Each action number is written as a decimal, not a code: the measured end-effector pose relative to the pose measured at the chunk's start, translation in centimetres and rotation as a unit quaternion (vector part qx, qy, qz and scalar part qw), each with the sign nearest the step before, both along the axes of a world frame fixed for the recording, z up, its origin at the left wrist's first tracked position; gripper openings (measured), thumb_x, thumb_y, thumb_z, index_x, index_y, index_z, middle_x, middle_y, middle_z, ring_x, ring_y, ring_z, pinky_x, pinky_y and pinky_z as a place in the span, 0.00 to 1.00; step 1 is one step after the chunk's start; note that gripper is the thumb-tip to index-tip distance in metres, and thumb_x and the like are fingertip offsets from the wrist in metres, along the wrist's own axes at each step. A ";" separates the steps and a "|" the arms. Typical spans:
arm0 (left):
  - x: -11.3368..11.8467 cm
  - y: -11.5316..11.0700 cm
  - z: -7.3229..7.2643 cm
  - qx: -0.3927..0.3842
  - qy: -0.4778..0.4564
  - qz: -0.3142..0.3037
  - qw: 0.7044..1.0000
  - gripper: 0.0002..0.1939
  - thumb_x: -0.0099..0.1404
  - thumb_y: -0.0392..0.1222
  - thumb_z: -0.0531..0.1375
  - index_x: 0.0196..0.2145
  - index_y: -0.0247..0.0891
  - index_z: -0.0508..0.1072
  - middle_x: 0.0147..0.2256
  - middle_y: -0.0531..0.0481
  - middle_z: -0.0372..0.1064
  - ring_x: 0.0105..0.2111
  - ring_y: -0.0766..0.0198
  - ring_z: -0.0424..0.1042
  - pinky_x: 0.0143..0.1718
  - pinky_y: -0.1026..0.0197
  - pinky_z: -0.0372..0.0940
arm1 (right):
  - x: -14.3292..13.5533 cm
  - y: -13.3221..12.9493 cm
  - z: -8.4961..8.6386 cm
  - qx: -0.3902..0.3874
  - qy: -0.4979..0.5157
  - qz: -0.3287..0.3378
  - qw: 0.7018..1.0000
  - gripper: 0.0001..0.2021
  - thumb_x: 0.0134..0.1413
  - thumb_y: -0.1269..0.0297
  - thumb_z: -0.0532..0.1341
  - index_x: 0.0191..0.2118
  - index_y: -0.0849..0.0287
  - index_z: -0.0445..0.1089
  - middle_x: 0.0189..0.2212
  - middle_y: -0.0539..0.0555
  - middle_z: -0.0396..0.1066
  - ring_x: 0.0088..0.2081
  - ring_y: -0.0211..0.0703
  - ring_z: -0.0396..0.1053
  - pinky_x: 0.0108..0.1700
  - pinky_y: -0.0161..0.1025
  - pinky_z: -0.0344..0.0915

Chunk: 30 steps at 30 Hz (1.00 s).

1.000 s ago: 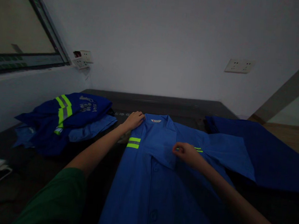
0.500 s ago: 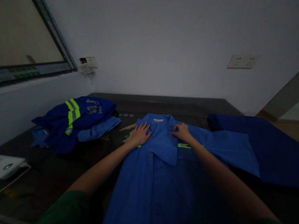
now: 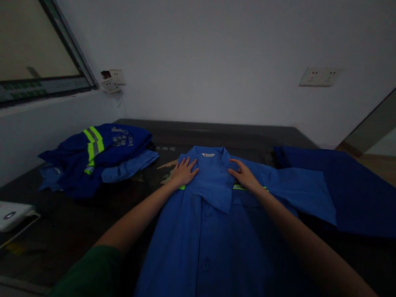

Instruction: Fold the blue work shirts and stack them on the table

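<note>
Both of my hands are at the upper part of the blue shirt (image 3: 215, 186), which lies front side up, collar away from me, on the dark worktop (image 3: 202, 133). My left hand (image 3: 184, 172) rests palm down with fingers spread wide on the shirt's shoulder, left of the collar (image 3: 223, 157), and partly covers a reflective strip. My right hand (image 3: 244, 174) is at the other side of the front opening, fingers curved and thumb set slightly apart from the index finger; whether it grips any cloth cannot be determined. A second reflective strip (image 3: 239, 187) shows just below that hand. The collar stands open around a white label (image 3: 208, 155). Below it, one front edge is folded over into a pointed flap, and buttons run down the front. One sleeve (image 3: 304, 189) extends to the right, beside the dark blue cloth (image 3: 345, 192). Left of the shirt, a crumpled pile of blue garments (image 3: 97, 159) carries yellow-green reflective bands. Nearer to me, at the left, is a white device (image 3: 2, 215) with a cable (image 3: 3, 246) attached. Wall sockets (image 3: 318, 77) are mounted beyond the worktop, on the right side of the wall.
</note>
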State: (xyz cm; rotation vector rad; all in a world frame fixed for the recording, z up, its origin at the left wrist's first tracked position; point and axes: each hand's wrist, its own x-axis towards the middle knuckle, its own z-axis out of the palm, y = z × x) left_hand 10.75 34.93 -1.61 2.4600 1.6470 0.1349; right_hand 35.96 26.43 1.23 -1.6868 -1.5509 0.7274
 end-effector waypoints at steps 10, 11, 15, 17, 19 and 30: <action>-0.9 2.4 -0.1 -0.001 0.011 0.084 0.996 0.39 0.67 0.63 0.40 0.67 0.36 0.45 0.68 0.37 0.37 0.67 0.49 0.40 0.64 0.41 0.39 | -0.9 -1.6 0.3 -0.024 -0.096 0.114 0.989 0.16 0.49 0.73 0.62 0.46 0.60 0.73 0.36 0.51 0.71 0.32 0.36 0.64 0.38 0.36 0.61; -1.0 2.5 -0.1 -0.001 0.013 0.086 0.996 0.39 0.67 0.64 0.39 0.67 0.36 0.46 0.67 0.37 0.37 0.67 0.48 0.40 0.64 0.40 0.39 | -0.9 -1.6 0.1 -0.028 -0.105 0.108 0.988 0.17 0.49 0.74 0.62 0.47 0.60 0.73 0.35 0.51 0.71 0.32 0.36 0.64 0.38 0.36 0.61; -1.1 1.9 0.8 0.098 0.013 0.086 0.991 0.37 0.68 0.60 0.42 0.66 0.32 0.49 0.66 0.34 0.41 0.67 0.47 0.40 0.64 0.39 0.35 | -1.1 -2.1 0.4 0.003 -0.202 0.043 0.978 0.17 0.49 0.77 0.61 0.47 0.61 0.73 0.38 0.56 0.68 0.40 0.44 0.65 0.45 0.42 0.63; -1.1 1.0 1.4 0.165 0.002 0.055 0.985 0.34 0.70 0.54 0.44 0.65 0.29 0.51 0.66 0.33 0.45 0.67 0.47 0.41 0.65 0.41 0.34 | -1.8 -3.0 1.2 0.071 -0.252 -0.001 0.965 0.15 0.52 0.73 0.61 0.46 0.60 0.73 0.43 0.60 0.65 0.47 0.51 0.62 0.50 0.47 0.61; -1.1 -0.1 1.7 0.166 -0.020 -0.004 0.986 0.28 0.71 0.48 0.45 0.63 0.30 0.56 0.64 0.35 0.51 0.65 0.49 0.47 0.65 0.44 0.39 | -3.2 -4.3 2.2 0.132 -0.258 0.014 0.957 0.14 0.55 0.69 0.59 0.47 0.59 0.71 0.46 0.61 0.64 0.50 0.52 0.61 0.52 0.48 0.60; -2.0 -5.2 -0.4 0.044 -0.069 -0.116 0.990 0.24 0.71 0.43 0.45 0.61 0.34 0.60 0.64 0.40 0.53 0.64 0.56 0.51 0.64 0.51 0.49 | -12.2 -6.0 0.9 0.080 -0.392 0.214 0.891 0.17 0.61 0.75 0.48 0.53 0.62 0.65 0.45 0.63 0.71 0.47 0.50 0.68 0.45 0.41 0.63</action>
